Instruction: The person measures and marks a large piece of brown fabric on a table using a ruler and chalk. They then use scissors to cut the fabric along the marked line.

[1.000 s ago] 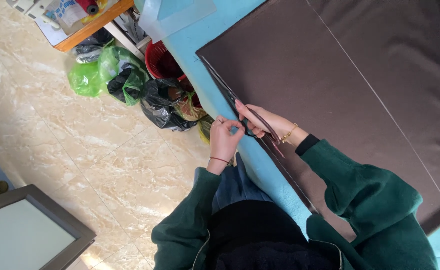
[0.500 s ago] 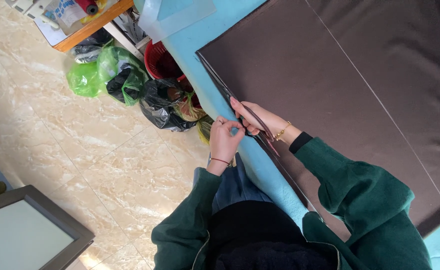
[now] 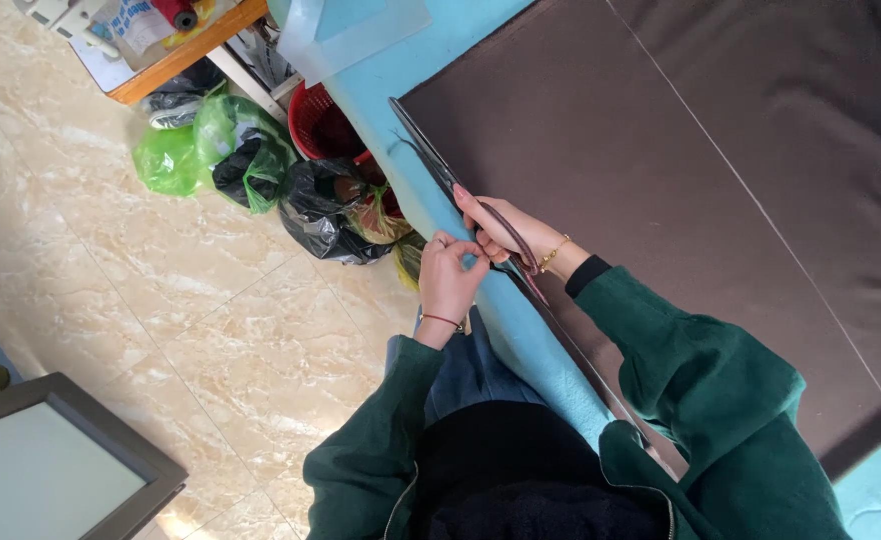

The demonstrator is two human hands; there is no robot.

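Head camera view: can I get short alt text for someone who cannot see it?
Seen from above, a person in a green jacket works at the edge of a blue table covered with dark brown fabric, the right hand and left hand together pinching a narrow strip along the fabric's edge. Green and black bags and a red basket sit on the marble floor beside it.

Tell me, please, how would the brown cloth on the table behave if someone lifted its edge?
The brown cloth would probably be floppy: it lies flat over the table. It is likely light, as the cut strip curls loosely. It may slide when pushed.
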